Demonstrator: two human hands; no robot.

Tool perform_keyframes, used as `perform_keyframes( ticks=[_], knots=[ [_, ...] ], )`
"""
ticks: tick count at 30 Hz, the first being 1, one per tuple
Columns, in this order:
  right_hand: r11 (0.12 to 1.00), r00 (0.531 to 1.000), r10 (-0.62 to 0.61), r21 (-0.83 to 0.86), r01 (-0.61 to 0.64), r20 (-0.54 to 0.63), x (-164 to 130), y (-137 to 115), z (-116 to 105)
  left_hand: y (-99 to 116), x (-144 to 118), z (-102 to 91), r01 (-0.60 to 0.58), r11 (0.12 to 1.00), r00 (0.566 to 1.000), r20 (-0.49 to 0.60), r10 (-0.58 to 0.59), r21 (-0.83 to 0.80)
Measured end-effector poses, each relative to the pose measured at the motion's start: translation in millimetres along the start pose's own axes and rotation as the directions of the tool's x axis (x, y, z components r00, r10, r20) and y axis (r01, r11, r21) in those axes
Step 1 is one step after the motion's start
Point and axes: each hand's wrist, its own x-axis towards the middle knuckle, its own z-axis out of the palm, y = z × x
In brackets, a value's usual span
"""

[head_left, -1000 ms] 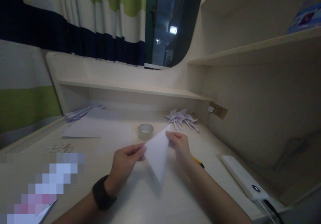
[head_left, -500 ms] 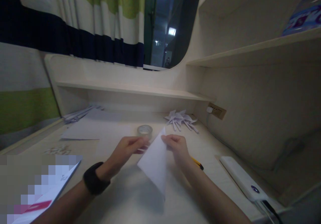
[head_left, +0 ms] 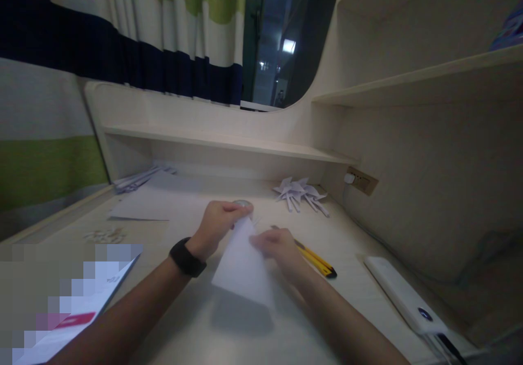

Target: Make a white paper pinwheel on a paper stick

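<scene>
A white sheet of paper [head_left: 241, 269], folded to a point at its far end, hangs tilted above the desk between my hands. My left hand [head_left: 223, 220] pinches its top corner between thumb and fingers. On the right edge, just below that corner, my right hand [head_left: 278, 245] grips the paper. Behind my left fingertips a roll of tape [head_left: 242, 203] lies on the desk, partly hidden. A yellow and black utility knife [head_left: 316, 260] rests beside my right wrist, its middle partly covered by the hand.
Several paper pinwheels [head_left: 300, 192] lie at the back right. White sheets [head_left: 153, 199] and rolled paper sticks [head_left: 141, 178] are at the back left, with small pale pieces [head_left: 105, 236] nearer. A white power strip [head_left: 402, 291] with cables runs along the right.
My left hand has moved from beside the paper onto its top corner. The paper has turned and its lower edge faces me more broadly. More of the utility knife shows.
</scene>
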Motion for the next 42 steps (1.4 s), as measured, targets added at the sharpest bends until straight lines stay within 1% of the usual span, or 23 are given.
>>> perform_keyframes(
  ticks=[3, 5, 7, 10, 13, 15, 18, 20, 24, 27, 30, 33, 37, 42],
  knots=[
    [0.999, 0.998, 0.035, -0.014, -0.034, 0.046, -2, -3, 3, -2, 2, -7.2, -0.011, 1.0, 0.998, -0.058, 0.011, -0.005],
    [0.998, 0.995, 0.059, -0.034, -0.057, 0.074, -2, -3, 3, -6, 3, -9.5, -0.007, 0.999, 0.996, -0.087, 0.011, 0.04],
    [0.995, 0.992, 0.085, -0.062, -0.08, 0.094, -2, -1, 3, -11, 3, -10.5, -0.01, 0.993, 0.991, -0.129, 0.025, 0.119],
    [0.988, 0.986, 0.114, -0.121, -0.099, 0.125, -2, 4, 2, -18, 5, -12.3, -0.024, 0.962, 0.977, -0.197, 0.08, 0.272],
    [0.982, 0.983, 0.137, -0.149, -0.119, 0.122, -3, 8, 2, -24, 7, -15.0, -0.039, 0.933, 0.969, -0.216, 0.123, 0.357],
    [0.98, 0.982, 0.157, -0.143, -0.141, 0.109, -3, 8, 2, -26, 7, -16.2, -0.042, 0.938, 0.968, -0.219, 0.124, 0.344],
    [0.98, 0.977, 0.172, -0.123, -0.157, 0.127, -2, 9, 1, -26, 7, -15.9, -0.034, 0.958, 0.97, -0.22, 0.099, 0.285],
    [0.986, 0.981, 0.15, -0.089, -0.14, 0.119, -1, 10, 2, -26, 6, -13.8, -0.029, 0.967, 0.976, -0.203, 0.083, 0.255],
    [0.998, 0.999, 0.051, -0.022, -0.051, 0.009, 1, 13, 6, -25, 1, -7.6, -0.018, 0.984, 0.987, -0.151, 0.046, 0.178],
    [0.999, 0.999, 0.044, -0.011, -0.044, -0.005, 1, 9, 7, -21, -2, -5.4, 0.005, 0.994, 0.991, -0.131, 0.009, 0.108],
    [0.993, 0.994, 0.102, -0.063, -0.1, 0.032, 0, 3, 4, -16, -2, -7.1, 0.004, 0.998, 0.988, -0.157, 0.006, 0.06],
    [0.985, 0.987, 0.137, -0.12, -0.125, 0.089, 1, 0, -2, -14, 0, -10.3, 0.027, 0.999, 0.984, -0.177, -0.021, 0.031],
    [0.978, 0.968, 0.157, -0.164, -0.126, 0.194, 3, 0, -13, -20, 4, -14.5, 0.055, 0.998, 0.981, -0.185, -0.053, 0.006],
    [0.964, 0.928, 0.185, -0.243, -0.107, 0.325, 2, 0, -19, -28, 9, -20.0, 0.088, 0.996, 0.979, -0.182, -0.088, -0.007]
  ],
)
